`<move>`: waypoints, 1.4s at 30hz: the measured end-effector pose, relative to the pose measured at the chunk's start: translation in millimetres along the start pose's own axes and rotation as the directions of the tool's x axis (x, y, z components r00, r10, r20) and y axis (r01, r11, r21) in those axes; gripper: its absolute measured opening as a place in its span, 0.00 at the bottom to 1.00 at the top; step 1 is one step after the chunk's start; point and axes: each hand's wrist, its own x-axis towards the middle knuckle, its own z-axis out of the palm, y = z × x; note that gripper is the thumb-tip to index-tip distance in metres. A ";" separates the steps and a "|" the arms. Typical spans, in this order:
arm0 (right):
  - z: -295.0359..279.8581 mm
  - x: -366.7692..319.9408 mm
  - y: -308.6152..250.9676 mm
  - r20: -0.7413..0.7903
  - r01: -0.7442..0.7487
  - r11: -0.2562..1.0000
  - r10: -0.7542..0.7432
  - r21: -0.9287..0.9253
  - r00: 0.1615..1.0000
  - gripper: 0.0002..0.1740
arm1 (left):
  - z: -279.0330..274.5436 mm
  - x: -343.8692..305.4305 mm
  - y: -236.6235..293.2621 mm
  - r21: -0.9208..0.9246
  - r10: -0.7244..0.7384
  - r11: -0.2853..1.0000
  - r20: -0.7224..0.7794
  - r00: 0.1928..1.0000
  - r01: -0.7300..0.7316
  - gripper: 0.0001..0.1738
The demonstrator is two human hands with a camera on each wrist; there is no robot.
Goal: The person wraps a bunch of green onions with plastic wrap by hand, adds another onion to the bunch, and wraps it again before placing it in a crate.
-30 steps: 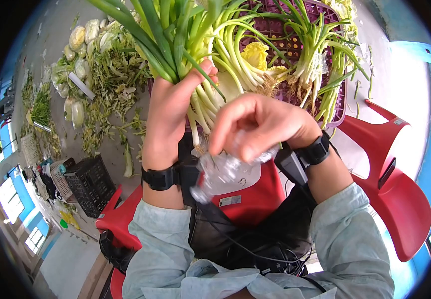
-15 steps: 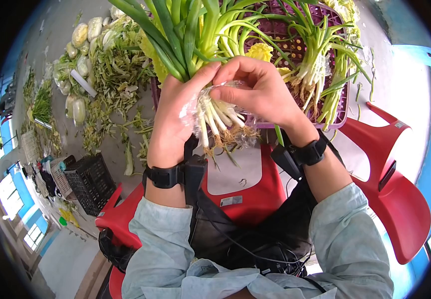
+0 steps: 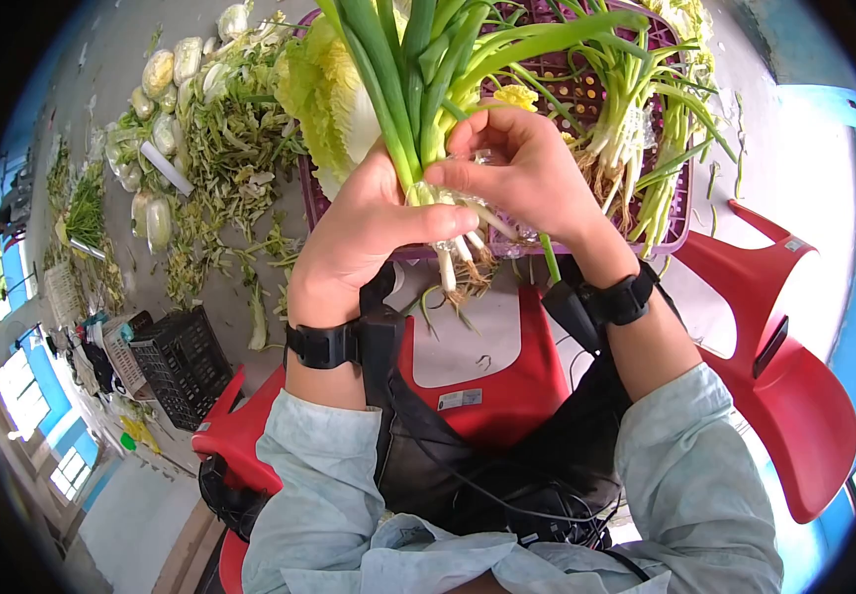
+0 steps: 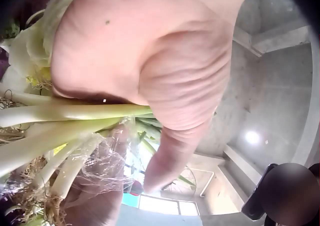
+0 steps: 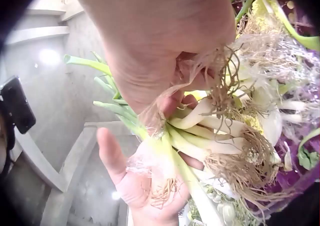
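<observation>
My left hand (image 3: 354, 228) grips a bunch of green onions (image 3: 403, 109) near its white ends, the thumb across the stalks. Their roots (image 3: 463, 282) point down toward me, the green tops away. My right hand (image 3: 537, 183) pinches clear plastic wrap at the right side of the bunch. In the left wrist view the crinkled wrap (image 4: 107, 161) lies against the white stalks (image 4: 65, 113). The right wrist view has the wrap stretched from the right fingers beside the roots (image 5: 240, 171), with the left palm (image 5: 155, 191) behind the stalks.
A purple crate (image 3: 687, 198) holds a leafy cabbage (image 3: 334, 94) and another onion bunch (image 3: 626, 129). Leaf scraps (image 3: 235, 148) and wrapped vegetables (image 3: 188, 59) lie to the left. Red chairs (image 3: 794, 416) stand near me, a black crate (image 3: 181, 366) at the lower left.
The right hand rose from below the bunch to its side, carrying the wrap onto the stalks. The bunch shifted right and turned more upright, and the left thumb now lies lower across it.
</observation>
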 end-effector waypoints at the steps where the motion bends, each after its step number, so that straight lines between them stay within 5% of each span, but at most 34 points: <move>1: -1.7 0.6 2.0 0.007 0.006 1.000 -0.006 0.022 1.000 0.15 | -1.6 0.5 -3.1 -0.004 0.004 1.000 -0.027 1.000 -0.004 0.36; 9: -19.2 1.8 -11.4 0.148 -0.007 0.972 -0.029 0.236 0.988 0.16 | -3.8 -0.7 -3.0 -0.154 -0.007 0.988 -0.117 0.993 -0.011 0.33; 21: -32.5 4.2 -8.9 0.156 0.058 0.973 -0.095 0.222 0.983 0.18 | -0.8 -2.9 2.9 -0.170 -0.006 0.985 -0.141 0.990 -0.018 0.25; 29: -35.1 5.1 -6.2 0.140 0.012 0.978 -0.042 0.209 0.989 0.16 | -4.9 -4.0 1.5 -0.243 0.015 0.969 -0.109 0.994 -0.041 0.29; 32: -27.2 10.8 1.6 -0.035 0.346 0.910 -0.362 -0.227 0.931 0.16 | -4.9 -4.2 2.1 -0.242 0.028 0.969 -0.118 0.993 -0.056 0.33; 35: -21.2 8.9 0.4 -0.145 0.358 0.801 -0.474 -0.480 0.868 0.17 | -5.2 -3.6 3.1 -0.233 0.068 0.968 -0.108 0.992 -0.092 0.36; 38: -19.5 1.0 -13.1 -0.231 0.180 0.958 -0.232 -0.225 0.945 0.13 | -4.5 -2.0 3.1 -0.271 0.137 0.948 -0.116 0.984 -0.164 0.38; 42: -18.8 -3.7 -18.2 -0.125 0.207 0.975 -0.196 0.084 0.973 0.07 | -1.4 -0.9 6.9 -0.304 0.183 0.923 -0.198 0.963 -0.237 0.38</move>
